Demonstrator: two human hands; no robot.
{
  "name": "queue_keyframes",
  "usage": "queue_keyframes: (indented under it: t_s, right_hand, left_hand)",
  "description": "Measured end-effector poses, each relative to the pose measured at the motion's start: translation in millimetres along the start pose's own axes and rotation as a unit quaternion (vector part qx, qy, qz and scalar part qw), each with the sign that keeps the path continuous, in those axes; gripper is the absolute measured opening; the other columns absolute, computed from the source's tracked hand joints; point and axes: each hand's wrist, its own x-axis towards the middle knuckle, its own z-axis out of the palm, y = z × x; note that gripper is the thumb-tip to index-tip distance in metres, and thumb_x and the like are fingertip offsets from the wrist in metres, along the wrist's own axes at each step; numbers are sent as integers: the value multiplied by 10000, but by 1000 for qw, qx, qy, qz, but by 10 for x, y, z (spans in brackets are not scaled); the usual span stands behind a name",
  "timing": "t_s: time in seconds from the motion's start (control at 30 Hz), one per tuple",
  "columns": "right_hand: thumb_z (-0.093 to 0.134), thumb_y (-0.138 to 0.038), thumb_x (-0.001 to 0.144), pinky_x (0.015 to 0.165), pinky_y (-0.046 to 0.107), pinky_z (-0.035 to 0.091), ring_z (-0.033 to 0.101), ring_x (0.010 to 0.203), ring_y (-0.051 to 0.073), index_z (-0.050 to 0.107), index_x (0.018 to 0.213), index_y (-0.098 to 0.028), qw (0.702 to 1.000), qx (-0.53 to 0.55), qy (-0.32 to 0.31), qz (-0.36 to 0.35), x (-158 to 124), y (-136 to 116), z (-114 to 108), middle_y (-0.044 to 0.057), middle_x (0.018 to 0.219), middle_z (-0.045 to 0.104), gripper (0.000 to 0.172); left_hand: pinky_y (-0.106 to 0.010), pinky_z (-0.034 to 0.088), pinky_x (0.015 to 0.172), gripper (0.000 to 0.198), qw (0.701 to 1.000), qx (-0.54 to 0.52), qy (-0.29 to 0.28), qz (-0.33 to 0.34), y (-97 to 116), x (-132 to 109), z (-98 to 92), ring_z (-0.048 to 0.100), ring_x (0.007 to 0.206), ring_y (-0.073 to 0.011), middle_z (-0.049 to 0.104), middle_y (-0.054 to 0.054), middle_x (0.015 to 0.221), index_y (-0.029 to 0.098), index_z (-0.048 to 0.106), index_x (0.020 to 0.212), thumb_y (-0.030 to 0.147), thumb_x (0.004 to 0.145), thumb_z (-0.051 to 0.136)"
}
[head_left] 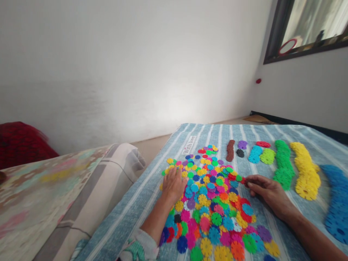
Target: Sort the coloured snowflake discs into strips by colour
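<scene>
A wide heap of mixed-colour notched plastic discs (203,199) lies spread over a blue-and-white striped cloth (141,203). My left hand (174,183) rests palm down on the heap's left side, its fingers stretched out over the discs. At the right edge of the heap, my right hand (262,186) pinches a red disc (243,180) between thumb and fingertips. Beyond it are overlapping rows of single colours: brown discs (230,150), green discs (283,165), yellow discs (306,172) and blue discs (337,203).
Smaller groups lie at the back: purple discs (242,145), black discs (240,153), red discs (263,144), light blue discs (255,154) and lime discs (268,156). A patterned bedspread (40,192) is on the left. Behind stands a white wall (122,72); a window frame (274,43) is upper right.
</scene>
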Motion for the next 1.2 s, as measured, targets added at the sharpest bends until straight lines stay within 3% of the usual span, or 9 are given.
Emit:
queue_keyframes:
  t_s: [0.17,0.33,0.4,0.5,0.67,0.97,1.2]
  right_hand:
    - [710,-386,647,522,229,424,531,524,108,690,844,-179,1000,7,-1,-9,13,-16,17,-6,626,638,287]
    - [702,-380,662,526,228,416,526,529,99,687,858,-178,1000,11,-6,-11,27,-6,22,2,697,659,281]
    - [699,-372,670,531,228,415,525,533,97,686,863,-180,1000,16,-8,-13,35,15,21,0,707,660,272]
    - [703,-357,674,534,229,413,523,535,96,687,862,-182,999,27,-9,-14,51,47,20,-4,710,659,258]
    - [723,-328,662,526,226,395,522,526,88,693,850,-183,997,69,-13,-20,79,39,24,-11,721,666,240]
    - [738,-328,620,549,236,419,540,519,90,700,827,-172,993,119,3,-12,102,-39,37,12,718,694,263]
    - [745,-337,602,585,260,455,581,537,111,711,846,-169,989,149,14,-8,95,-67,20,24,717,699,298]
  left_hand:
    - [-451,328,1065,369,996,-30,2,88,140,-115,68,400,1299,-263,469,-142,1374,162,537,1209,332,905,415]
    - [-374,440,977,236,980,-105,33,164,252,-174,44,570,1091,-216,643,-101,1102,166,639,940,247,887,424]
    - [-370,446,975,230,979,-112,60,162,256,-139,33,574,1085,-217,644,-105,1096,162,645,916,242,881,432]
    - [-417,392,1037,265,984,-74,85,136,240,-21,20,488,1218,-263,574,-141,1243,144,634,1026,277,868,469]
    - [-494,331,1059,461,995,-18,23,100,249,172,71,380,1310,-321,456,-194,1376,104,527,1248,371,876,481]
    - [-482,327,1066,417,987,-20,28,156,214,187,228,420,1287,-290,480,-158,1370,131,573,1198,365,868,474]
    - [-472,375,1041,377,980,-44,68,180,161,207,257,471,1244,-283,523,-133,1335,167,607,1140,370,853,471]
